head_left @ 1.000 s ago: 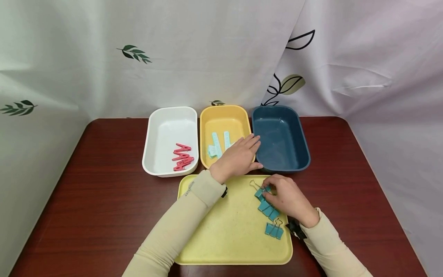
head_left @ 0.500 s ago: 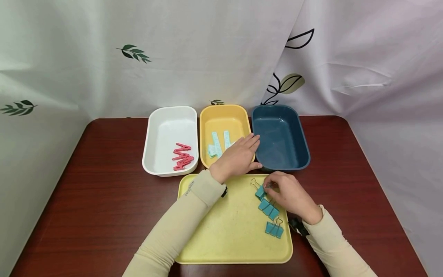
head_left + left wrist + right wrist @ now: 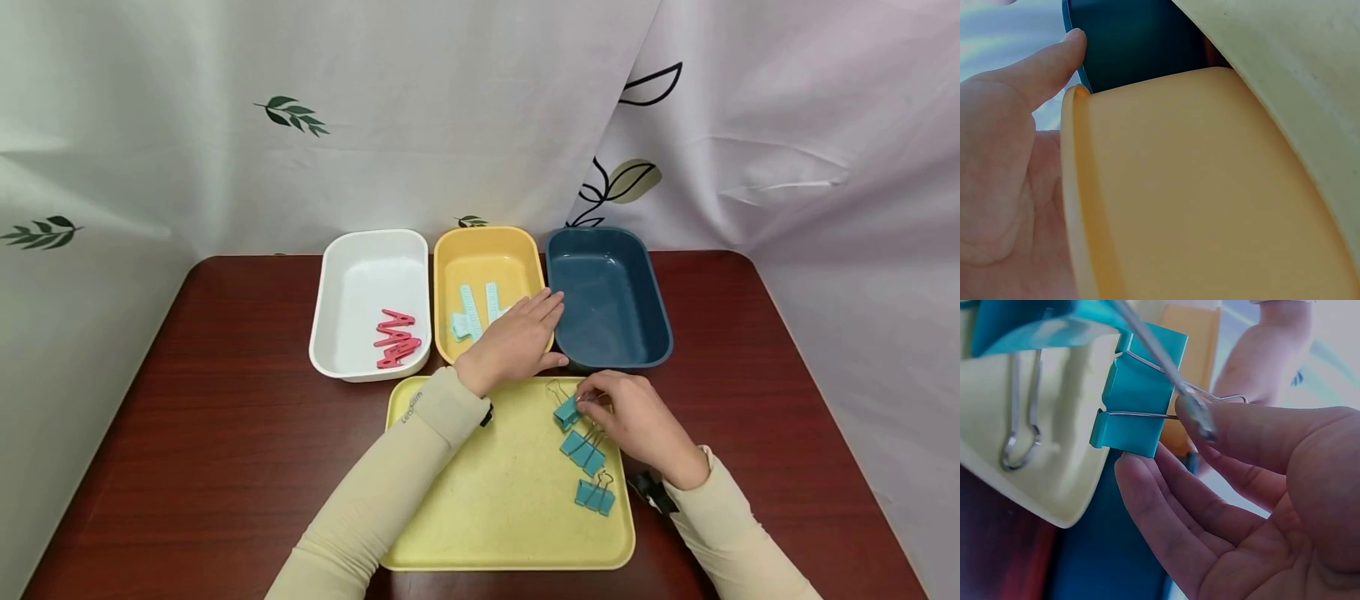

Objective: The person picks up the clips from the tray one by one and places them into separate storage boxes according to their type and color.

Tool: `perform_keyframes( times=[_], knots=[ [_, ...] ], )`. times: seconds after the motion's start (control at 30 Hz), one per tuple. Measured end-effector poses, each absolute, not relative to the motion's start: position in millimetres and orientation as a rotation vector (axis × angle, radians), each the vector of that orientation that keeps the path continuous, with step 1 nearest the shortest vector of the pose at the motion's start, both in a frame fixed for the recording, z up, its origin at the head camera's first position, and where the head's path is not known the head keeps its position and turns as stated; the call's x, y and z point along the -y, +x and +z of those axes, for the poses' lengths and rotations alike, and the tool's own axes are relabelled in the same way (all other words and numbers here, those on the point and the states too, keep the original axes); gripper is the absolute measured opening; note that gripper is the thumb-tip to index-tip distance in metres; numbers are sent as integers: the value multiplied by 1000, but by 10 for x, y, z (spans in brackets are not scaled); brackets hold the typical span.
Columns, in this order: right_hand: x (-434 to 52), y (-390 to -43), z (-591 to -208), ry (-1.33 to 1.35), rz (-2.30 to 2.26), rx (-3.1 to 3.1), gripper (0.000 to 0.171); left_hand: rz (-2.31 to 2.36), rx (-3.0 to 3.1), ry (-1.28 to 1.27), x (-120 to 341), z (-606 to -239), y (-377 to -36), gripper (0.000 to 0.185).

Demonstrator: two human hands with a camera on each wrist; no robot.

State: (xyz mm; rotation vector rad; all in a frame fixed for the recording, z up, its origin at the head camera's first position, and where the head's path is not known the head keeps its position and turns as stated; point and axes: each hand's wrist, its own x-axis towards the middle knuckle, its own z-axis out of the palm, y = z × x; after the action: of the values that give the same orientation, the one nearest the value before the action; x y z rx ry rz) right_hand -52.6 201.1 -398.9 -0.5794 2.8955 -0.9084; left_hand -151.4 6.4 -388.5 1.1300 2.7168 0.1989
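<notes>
A teal binder clip (image 3: 567, 412) sits at the far edge of the yellow tray (image 3: 480, 508), its wire handle pinched between thumb and fingers of the right hand (image 3: 636, 423), giving purchase for lifting. The left hand (image 3: 516, 340), fingers flat and relaxed, rests on the orange bin (image 3: 484, 250), apparently steadying it beside the blue bin (image 3: 607, 292).

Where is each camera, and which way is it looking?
Head: on the person's head, looking forward and down at the yellow tray, three bins, both hands and sleeves.
Left wrist: by the left hand, close against the orange bin.
Right wrist: by the right hand, facing the teal binder clip it pinches.
Shared: head and right wrist views both show that clip.
</notes>
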Motion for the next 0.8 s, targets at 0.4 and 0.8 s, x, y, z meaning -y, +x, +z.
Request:
perform_keyframes(
  times=[0.4,0.8],
  knots=[
    [-2058,-439,-3800,-584,-923,-2959,11,193,-2714,1120,-73,-3896,-1515,73],
    [-2154,-430,-3685,-568,-896,-3063,13,228,-2722,1134,-66,-3934,-1517,73]
  ],
)
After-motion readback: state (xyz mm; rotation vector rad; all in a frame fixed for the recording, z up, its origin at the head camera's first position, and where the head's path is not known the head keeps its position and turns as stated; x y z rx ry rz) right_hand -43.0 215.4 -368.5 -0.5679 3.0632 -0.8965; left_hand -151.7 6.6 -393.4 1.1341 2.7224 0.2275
